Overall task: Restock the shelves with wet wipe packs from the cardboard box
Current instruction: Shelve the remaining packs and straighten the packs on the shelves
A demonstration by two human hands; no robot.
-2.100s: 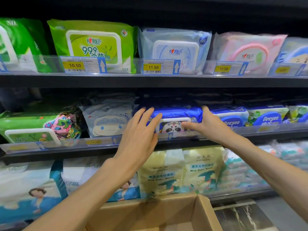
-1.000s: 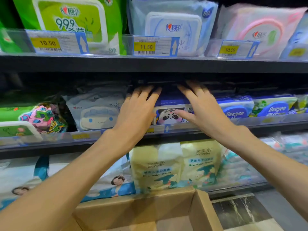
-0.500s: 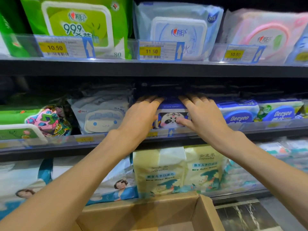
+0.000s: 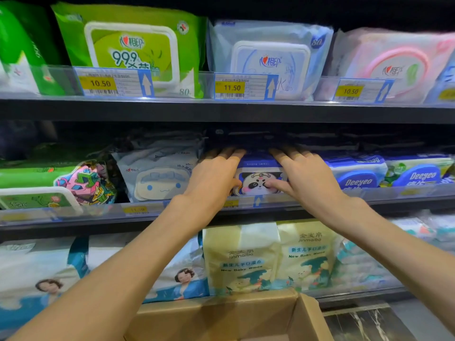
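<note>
Your left hand [image 4: 214, 175] and right hand [image 4: 301, 177] both lie on the blue panda wipe pack [image 4: 258, 179] on the middle shelf [image 4: 394, 195]. On each hand the fingers reach straight over the pack's top into the shadow, while the thumb presses on its front; neither hand curls around it. The pack stands behind the clear shelf rail, between a grey pack [image 4: 157, 173] and a blue Deeyeo pack [image 4: 357, 172]. The cardboard box [image 4: 221, 318] is open below your forearms.
</note>
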